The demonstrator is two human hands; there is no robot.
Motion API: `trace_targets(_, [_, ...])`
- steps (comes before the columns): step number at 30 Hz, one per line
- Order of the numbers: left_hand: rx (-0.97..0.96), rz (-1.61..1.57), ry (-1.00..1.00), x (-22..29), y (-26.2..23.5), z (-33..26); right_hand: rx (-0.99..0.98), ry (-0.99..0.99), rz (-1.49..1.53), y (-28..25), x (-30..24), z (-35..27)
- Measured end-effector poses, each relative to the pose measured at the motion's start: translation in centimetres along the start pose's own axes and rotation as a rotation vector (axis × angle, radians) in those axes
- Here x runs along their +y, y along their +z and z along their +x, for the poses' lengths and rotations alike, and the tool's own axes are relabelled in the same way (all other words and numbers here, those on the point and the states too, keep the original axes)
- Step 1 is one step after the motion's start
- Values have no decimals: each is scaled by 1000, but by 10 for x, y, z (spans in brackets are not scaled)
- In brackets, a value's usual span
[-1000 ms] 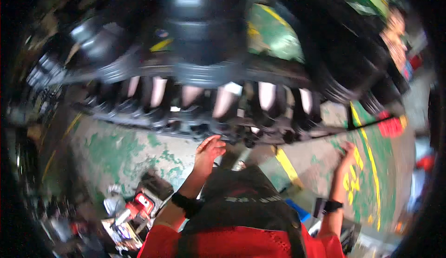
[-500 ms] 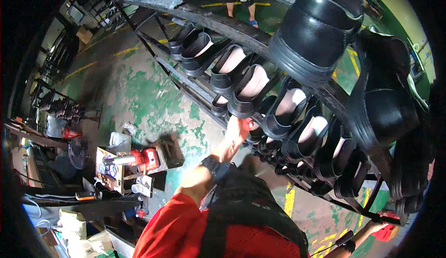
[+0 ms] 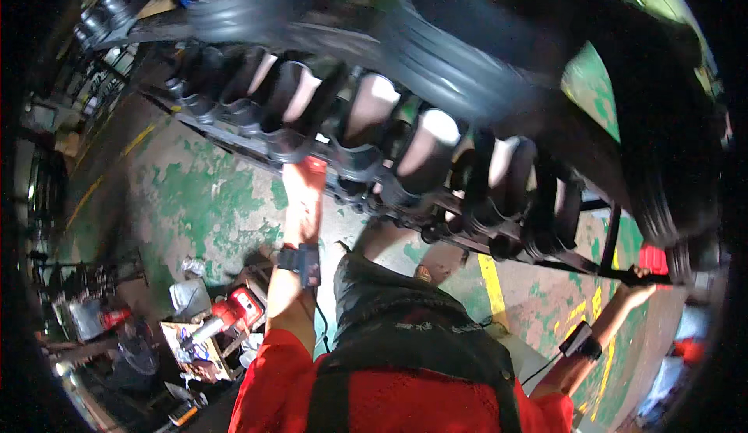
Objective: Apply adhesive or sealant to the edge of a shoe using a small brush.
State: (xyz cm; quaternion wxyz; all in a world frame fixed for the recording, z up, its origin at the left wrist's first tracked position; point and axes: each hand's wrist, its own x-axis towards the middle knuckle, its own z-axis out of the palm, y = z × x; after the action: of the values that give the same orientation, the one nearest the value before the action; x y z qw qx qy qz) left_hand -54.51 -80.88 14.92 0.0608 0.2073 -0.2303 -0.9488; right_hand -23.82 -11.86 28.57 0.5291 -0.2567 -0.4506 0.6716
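A metal shoe rack [image 3: 600,265] holding rows of black shoes slants across in front of me. My left hand [image 3: 302,191] reaches up to a shelf edge, beneath a black shoe [image 3: 290,143]. Its fingers look closed on the rack's edge, with something red at the fingertips; the shoe partly hides them. Out at the right end, my right hand [image 3: 640,289] is wrapped around the rack's end bar, beside a red piece [image 3: 654,260] that I cannot make out. Large black shoes [image 3: 460,67] on the upper shelf are smeared by motion.
A red machine [image 3: 238,308] stands at the lower left near a small board [image 3: 195,347] with loose items. Behind it is a dark fan [image 3: 134,355]. Yellow lines [image 3: 491,285] mark the worn green floor. More racks and goods stand along the far left.
The rack and its shoes have shifted left and turned in my view. My left hand appears farther left, still at the shelf edge. My right hand appears higher, still on the end bar.
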Motion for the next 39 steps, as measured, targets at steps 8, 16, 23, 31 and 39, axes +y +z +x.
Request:
trace_targets(8, [93,56,10,92,19,112,16,-11,-33,122,20,-80])
trace_targets(16, [-364,1143,497,241,-49,308,-109,52,50,272,90,-155])
trace_targets(23, [-459,1536,1044,292,-52,370,112,-32,-35,379,125,-172])
trace_targets(31, [-156,143,-79,244,-1,298,219,-122,-132,377,134,-153])
trace_targets(39, [-62,88,26,211,-16,174,131,-77,-150,347,149,-64])
